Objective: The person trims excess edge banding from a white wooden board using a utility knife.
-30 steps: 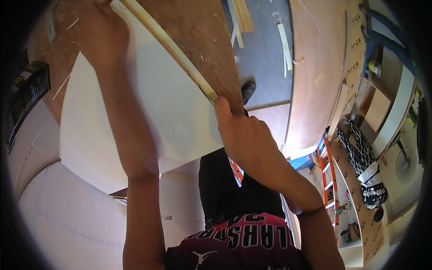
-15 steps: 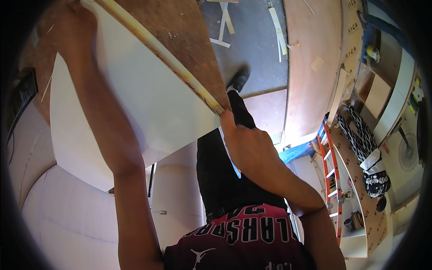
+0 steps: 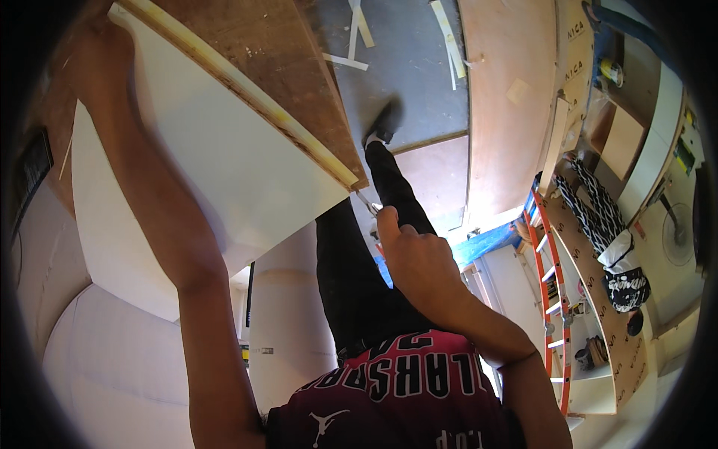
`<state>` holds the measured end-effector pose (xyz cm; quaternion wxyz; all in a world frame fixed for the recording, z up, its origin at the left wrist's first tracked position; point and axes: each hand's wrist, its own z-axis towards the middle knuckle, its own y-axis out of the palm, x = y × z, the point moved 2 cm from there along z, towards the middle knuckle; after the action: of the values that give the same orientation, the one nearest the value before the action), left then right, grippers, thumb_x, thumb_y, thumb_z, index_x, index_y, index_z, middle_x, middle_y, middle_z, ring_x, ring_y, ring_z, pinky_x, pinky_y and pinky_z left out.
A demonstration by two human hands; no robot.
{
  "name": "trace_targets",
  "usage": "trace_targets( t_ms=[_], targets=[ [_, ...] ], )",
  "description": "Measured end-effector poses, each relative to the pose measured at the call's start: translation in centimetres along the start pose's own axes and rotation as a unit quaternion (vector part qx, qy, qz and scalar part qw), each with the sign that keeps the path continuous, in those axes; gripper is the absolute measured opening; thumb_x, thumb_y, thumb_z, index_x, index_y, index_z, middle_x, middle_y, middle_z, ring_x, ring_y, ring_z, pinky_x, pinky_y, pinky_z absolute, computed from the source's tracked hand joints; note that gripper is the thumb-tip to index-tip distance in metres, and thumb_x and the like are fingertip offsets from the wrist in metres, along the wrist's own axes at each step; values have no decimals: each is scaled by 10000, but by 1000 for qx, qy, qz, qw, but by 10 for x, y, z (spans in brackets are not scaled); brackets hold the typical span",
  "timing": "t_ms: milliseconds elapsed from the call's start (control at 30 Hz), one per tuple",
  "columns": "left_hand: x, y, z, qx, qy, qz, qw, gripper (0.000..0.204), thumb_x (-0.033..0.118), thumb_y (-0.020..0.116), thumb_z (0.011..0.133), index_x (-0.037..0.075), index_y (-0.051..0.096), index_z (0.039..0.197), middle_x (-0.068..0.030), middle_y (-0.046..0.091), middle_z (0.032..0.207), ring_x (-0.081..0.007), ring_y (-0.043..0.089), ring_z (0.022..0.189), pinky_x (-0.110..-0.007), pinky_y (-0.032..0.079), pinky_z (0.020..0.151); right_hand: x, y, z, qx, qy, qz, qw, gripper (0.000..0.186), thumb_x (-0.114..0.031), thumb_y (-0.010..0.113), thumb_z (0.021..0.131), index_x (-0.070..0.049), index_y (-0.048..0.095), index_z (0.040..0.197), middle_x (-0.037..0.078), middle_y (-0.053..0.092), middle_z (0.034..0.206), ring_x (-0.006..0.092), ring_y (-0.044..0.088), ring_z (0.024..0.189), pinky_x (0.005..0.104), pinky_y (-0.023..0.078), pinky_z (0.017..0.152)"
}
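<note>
A white panel [image 3: 224, 142] lies at a slant before me, with a pale wooden strip [image 3: 247, 93] along its far right edge. My left hand [image 3: 101, 63] reaches to the panel's far left corner, near the strip's upper end. Its fingers are in shadow and hard to make out. My right hand [image 3: 422, 266] is closed, just off the panel's near right corner. A thin, metal-looking piece [image 3: 366, 202] shows between its fingertips and the strip's near end. What kind of tool it is, I cannot tell.
A brown wooden board [image 3: 262, 45] lies beyond the strip. Pale offcut strips [image 3: 449, 45] are on the grey floor [image 3: 411, 75]. To the right stand an orange ladder [image 3: 550, 284] and a fan [image 3: 677, 239]. Another person [image 3: 598, 217] in patterned trousers is at far right.
My right hand has come away from the strip's near end, toward me and to the right. The thin piece at its fingertips now shows. The view has shifted slightly; my left hand stays at the far corner.
</note>
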<state>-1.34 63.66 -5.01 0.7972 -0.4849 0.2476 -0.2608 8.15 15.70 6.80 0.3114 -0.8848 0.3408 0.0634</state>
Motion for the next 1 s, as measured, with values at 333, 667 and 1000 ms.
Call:
trace_targets(
  t_ms=[333, 667, 1000],
  targets=[
    [51, -41, 3, -58, -225, -131, 964, 359, 282, 484, 1105, 16, 643, 923, -209, 706, 932, -441, 647, 917, -583, 476, 807, -71, -122, 82, 140, -90, 135, 977, 338, -65, 528, 996, 93, 469, 1289, 324, 701, 833, 506, 711, 702, 575, 583, 641],
    [64, -61, 18, -154, -286, -170, 930, 331, 241, 428, 1142, 27, 588, 946, -140, 621, 978, -366, 550, 978, -498, 415, 905, -155, -212, 229, 178, -113, 79, 974, 222, -28, 617, 912, 20, 470, 1071, 284, 716, 757, 457, 754, 742, 522, 623, 681],
    [58, -54, 17, -153, -283, -165, 932, 307, 243, 441, 1131, 33, 596, 969, -137, 622, 1023, -363, 545, 1006, -478, 403, 925, -161, -222, 236, 150, -108, 60, 981, 192, -10, 585, 929, 29, 462, 1070, 292, 720, 797, 459, 751, 750, 529, 620, 683]
  ],
)
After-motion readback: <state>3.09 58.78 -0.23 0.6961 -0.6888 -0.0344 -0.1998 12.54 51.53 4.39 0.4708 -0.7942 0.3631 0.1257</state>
